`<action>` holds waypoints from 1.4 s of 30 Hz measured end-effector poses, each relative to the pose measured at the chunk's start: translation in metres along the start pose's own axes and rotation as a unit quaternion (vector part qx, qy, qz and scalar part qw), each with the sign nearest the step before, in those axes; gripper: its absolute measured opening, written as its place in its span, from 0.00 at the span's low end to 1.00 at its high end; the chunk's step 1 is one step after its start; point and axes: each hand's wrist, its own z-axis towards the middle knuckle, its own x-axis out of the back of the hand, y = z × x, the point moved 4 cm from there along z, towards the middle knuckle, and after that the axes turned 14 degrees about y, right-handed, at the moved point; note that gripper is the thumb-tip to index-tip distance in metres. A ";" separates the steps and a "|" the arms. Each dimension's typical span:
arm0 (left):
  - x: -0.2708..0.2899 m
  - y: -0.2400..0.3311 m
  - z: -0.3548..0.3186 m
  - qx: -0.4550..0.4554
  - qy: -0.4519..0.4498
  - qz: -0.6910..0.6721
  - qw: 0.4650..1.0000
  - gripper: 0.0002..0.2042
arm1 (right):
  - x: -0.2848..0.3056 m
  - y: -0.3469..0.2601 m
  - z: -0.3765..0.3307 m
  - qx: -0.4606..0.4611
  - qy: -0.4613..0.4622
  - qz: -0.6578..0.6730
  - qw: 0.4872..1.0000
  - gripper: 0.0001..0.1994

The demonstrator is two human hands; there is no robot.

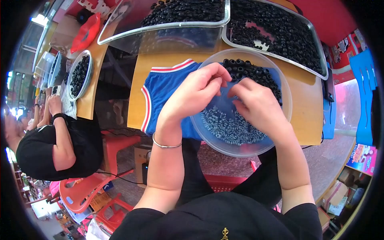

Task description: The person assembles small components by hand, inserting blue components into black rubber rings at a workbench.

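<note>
and here are the fingers: the left hand [195,91] has its thumb and forefinger drawn in narrow, tips nearly together, and the right hand [262,105] faces it with fingers bent and thumb a little apart. whether either pinches anything, i cannot tell; the tips are too small and partly hidden. the hands are near each other but not touching, both above the round clear bowl [289,116].

inside that bowl, black rings [250,71] bunch from twelve round to two o'clock, while small grey bits [236,130] spread about six o'clock. a thin bracelet [167,146] circles the left wrist!

out we go: at nine o'clock, just beside the bowl and partly under it, blue cloth [160,90] with red and white trim lies on the wooden table [308,96]. at eleven, a clear box [176,46] of black pieces; at one, a metal tray [323,66] with more. far over at nine, a co-worker in black [86,140] sits by another bowl [90,68] of black pieces.
</note>
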 end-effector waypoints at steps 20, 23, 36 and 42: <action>-0.024 0.011 0.003 -0.122 0.015 0.008 0.992 0.10 | 0.024 0.020 -0.001 -0.147 0.210 0.380 0.889 0.06; -0.025 0.012 0.003 -0.162 0.024 0.043 0.986 0.08 | 0.024 0.022 -0.002 -0.169 0.217 0.409 0.870 0.06; -0.024 0.012 0.001 -0.205 0.016 0.052 0.977 0.09 | 0.026 0.021 0.000 -0.098 0.236 0.373 0.892 0.07; -0.022 0.013 0.000 -0.156 0.004 0.038 0.987 0.14 | 0.029 0.017 0.002 -0.047 0.242 0.337 0.909 0.07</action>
